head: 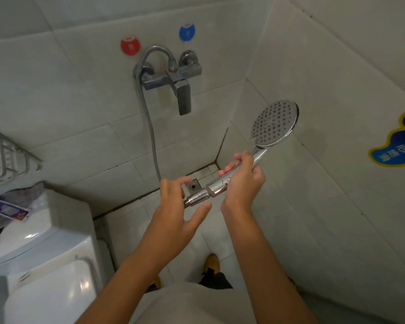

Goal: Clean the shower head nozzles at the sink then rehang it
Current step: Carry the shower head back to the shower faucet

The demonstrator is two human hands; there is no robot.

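A chrome shower head (274,123) with a round grey nozzle face points up and to the right in the tiled corner. My right hand (242,181) is closed around its chrome handle. My left hand (173,206) pinches the hose nut (198,198) at the handle's lower end with thumb and fingers. The metal hose (150,122) loops out of the wall mixer tap (173,81) and drops behind my left hand.
A red (130,46) and a blue (187,32) round sticker sit above the tap. A floor drain (193,185) lies in the corner. A toilet (45,265) stands at the left under a metal wall rack (5,160). A blue sticker (398,141) marks the right wall.
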